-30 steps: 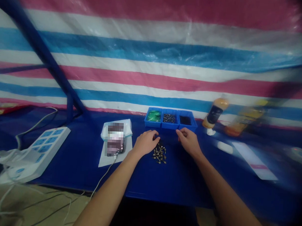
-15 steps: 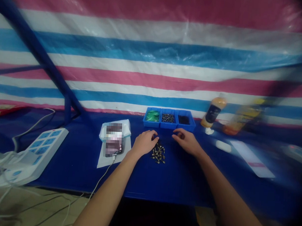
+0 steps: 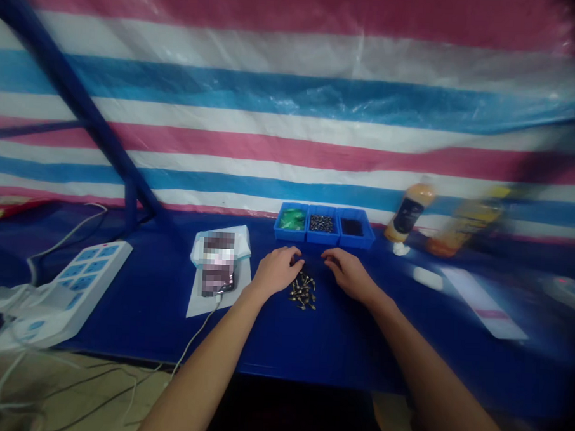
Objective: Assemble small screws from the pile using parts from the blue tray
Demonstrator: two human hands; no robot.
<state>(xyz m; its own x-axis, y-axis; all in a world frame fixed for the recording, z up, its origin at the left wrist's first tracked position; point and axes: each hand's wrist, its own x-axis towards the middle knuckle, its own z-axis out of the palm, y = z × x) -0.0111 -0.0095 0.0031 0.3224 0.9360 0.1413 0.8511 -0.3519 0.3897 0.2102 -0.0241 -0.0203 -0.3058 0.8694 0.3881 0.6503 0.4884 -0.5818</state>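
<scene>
My left hand [image 3: 279, 269] is beside the far end of a loose pile of small brass-coloured screw-like pieces [image 3: 303, 292] on the blue table. Its fingers are curled with thumb and forefinger close together; whatever they pinch is too small to make out. Across a short gap, my right hand [image 3: 346, 272] has its fingers bent towards the left one, and any small piece at its fingertips cannot be made out. Just beyond both hands stand joined blue bins: one with green pieces [image 3: 292, 220], one with small shiny metal pieces [image 3: 321, 224], one with dark pieces [image 3: 352, 227].
On the left are a white power strip [image 3: 82, 283] with cables and a charging phone [image 3: 218, 279] on white paper. Two drink bottles, one dark-labelled [image 3: 409, 211] and one yellow [image 3: 468, 223], stand at right, near a white case [image 3: 428, 278] and a pale card [image 3: 484, 303].
My right hand has moved slightly left and nearer to my left hand. My left hand stays almost in place, and the pile looks the same.
</scene>
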